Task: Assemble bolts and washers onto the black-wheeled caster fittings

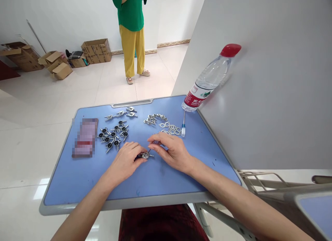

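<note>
My left hand [127, 160] is closed on a small metal fitting [145, 155] with a ring-shaped end, holding it low over the blue desk [160, 180]. My right hand [172, 149] pinches something small and thin right beside that fitting; the fingers hide most of it. Left of the hands lie several metal fittings with round black centres [113, 134]. Behind them are several forked metal pieces [121, 113]. Beyond my right hand are small bent metal pieces [151, 119] and flat oval metal plates [172, 128].
A screwdriver [183, 129] with a clear blue handle lies near the desk's right side, by a water bottle [204, 83] with a red cap. A blurred purple rectangular object [85, 137] is at left. Across the floor stand cardboard boxes [95, 51] and a person [132, 36] in green.
</note>
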### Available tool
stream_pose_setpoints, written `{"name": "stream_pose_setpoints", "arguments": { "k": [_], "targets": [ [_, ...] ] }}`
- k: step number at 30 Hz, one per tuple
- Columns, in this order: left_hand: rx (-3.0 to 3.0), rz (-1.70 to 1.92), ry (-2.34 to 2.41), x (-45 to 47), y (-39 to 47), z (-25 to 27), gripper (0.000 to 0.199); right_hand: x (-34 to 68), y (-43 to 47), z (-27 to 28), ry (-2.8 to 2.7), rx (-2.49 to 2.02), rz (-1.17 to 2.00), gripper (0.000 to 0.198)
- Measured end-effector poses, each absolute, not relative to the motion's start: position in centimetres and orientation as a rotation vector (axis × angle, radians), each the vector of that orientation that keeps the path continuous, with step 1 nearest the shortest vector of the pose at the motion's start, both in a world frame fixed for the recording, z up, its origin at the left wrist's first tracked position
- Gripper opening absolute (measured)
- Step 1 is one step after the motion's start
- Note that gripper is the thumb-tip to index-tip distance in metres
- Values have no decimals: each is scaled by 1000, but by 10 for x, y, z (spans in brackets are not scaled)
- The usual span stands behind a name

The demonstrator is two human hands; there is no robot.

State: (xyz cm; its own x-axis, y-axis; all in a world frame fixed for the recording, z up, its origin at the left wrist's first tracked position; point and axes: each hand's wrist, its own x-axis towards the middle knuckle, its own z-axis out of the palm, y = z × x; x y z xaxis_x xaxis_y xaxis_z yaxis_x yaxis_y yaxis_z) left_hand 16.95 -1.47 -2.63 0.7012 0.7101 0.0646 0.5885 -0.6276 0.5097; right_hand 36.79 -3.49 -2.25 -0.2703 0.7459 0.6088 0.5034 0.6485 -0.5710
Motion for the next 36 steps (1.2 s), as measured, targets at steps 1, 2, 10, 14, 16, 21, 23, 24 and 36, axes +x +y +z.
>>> {"name": "stream_pose_setpoints", "arguments": {
  "k": [1, 2, 10, 14, 16, 21, 23, 24, 36],
  "targets": [
    [2437, 364, 994, 169, -14, -26, 7, 368, -35, -23, -1943, -980, 329, 13],
    [2419, 367, 988, 169, -14, -26, 6, 368, -35, -23, -1946, -980, 328, 13],
    [2332, 353, 973, 170, -11, -21, 5, 365, -32, -25, -1845, -1028, 384, 16],
    [2352, 339, 951, 170, -10, -23, 5, 366, -30, -25, -1817, -1045, 414, 18],
    [2386, 343, 939, 170, -11, -24, 6, 366, -30, -25, -1846, -1013, 400, 17],
    [2427, 380, 988, 173, -16, -24, 12, 366, -31, -26, -1872, -975, 366, 15],
    [2429, 401, 1012, 175, -18, -23, 13, 366, -31, -25, -1845, -985, 365, 16],
    [2430, 407, 1019, 176, -18, -23, 12, 366, -32, -24, -1829, -990, 366, 16],
    [2341, 390, 1034, 172, -15, -25, 6, 381, -31, -17, -2427, -1355, 599, 6]
  ]
}}
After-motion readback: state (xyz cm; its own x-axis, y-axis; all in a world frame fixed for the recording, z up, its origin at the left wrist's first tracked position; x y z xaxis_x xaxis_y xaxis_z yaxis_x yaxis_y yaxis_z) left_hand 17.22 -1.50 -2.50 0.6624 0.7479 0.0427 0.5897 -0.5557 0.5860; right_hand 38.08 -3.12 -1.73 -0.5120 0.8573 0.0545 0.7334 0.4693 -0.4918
